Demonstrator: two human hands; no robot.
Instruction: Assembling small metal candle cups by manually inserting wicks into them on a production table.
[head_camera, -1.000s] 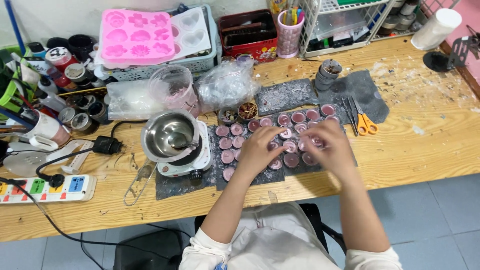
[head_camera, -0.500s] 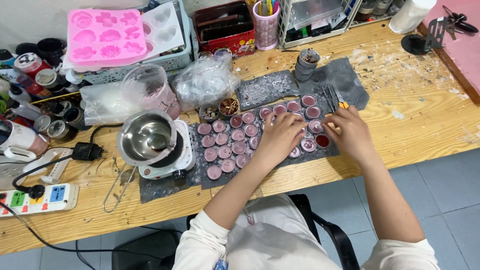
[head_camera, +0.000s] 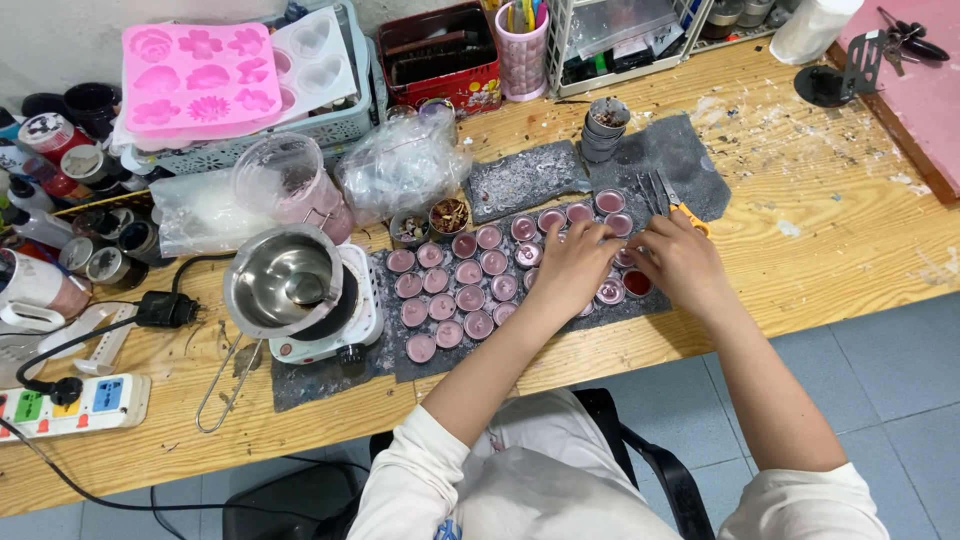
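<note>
Both hands rest palm down on a cluster of small round cups filled with pink wax (head_camera: 468, 298), which sit in rows on a dark grey mat (head_camera: 520, 180) at the front of the wooden table (head_camera: 860, 230). The left hand (head_camera: 573, 268) lies flat over the middle cups with its fingers spread and loosely curled; whether the fingertips pinch one cup is hidden under the palm, so I cannot tell. The right hand (head_camera: 680, 262) sits just beside it at the right end of the rows, fingers bent down onto the cups there (a grasp may be under them, but it does not show). One cup with darker red wax (head_camera: 637, 284) stands just below the right hand.

Above the right hand, orange-handled scissors (head_camera: 676, 203) lie on the mat, and farther back stands a stack of small grey cups (head_camera: 606, 128). Left of the rows, a steel pot (head_camera: 282, 280) sits on a small white hot plate (head_camera: 350, 330), its wire handle reaching toward the table edge. Behind the pot stand a clear plastic measuring jug (head_camera: 290, 185) and a crumpled clear bag (head_camera: 400, 165). At the back left a pink flower mould (head_camera: 200, 75) lies on a basket, and a white power strip (head_camera: 70, 405) lies at the near left edge.
</note>
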